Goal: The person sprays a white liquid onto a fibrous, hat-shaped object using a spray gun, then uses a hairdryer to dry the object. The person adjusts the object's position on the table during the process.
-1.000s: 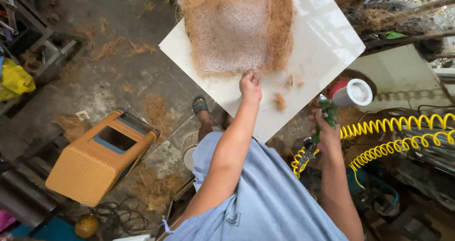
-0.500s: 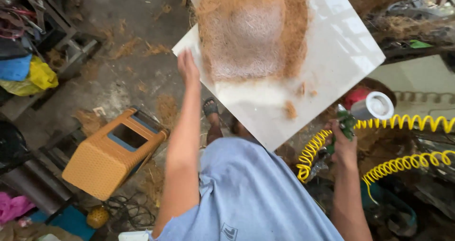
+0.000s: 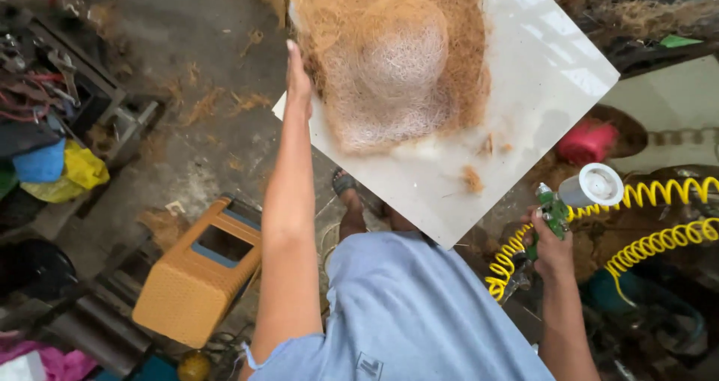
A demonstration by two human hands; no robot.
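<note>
Left hand [image 3: 298, 81] flat, fingers straight, pressed against the left edge of the coir mat [image 3: 393, 55] on the white board [image 3: 524, 104]. Right hand [image 3: 553, 248] fingers wrapped round a green spray gun [image 3: 554, 210], white cup [image 3: 599, 185] closed, contents hidden. Mat centre looks whitish, seemingly coated; rim brown, apparently uncoated. Loose tufts [image 3: 472, 177] on the board.

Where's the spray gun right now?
Head view, lower right: the spray gun sits in the right hand, just off the white board, yellow coiled hose beside it.
</note>
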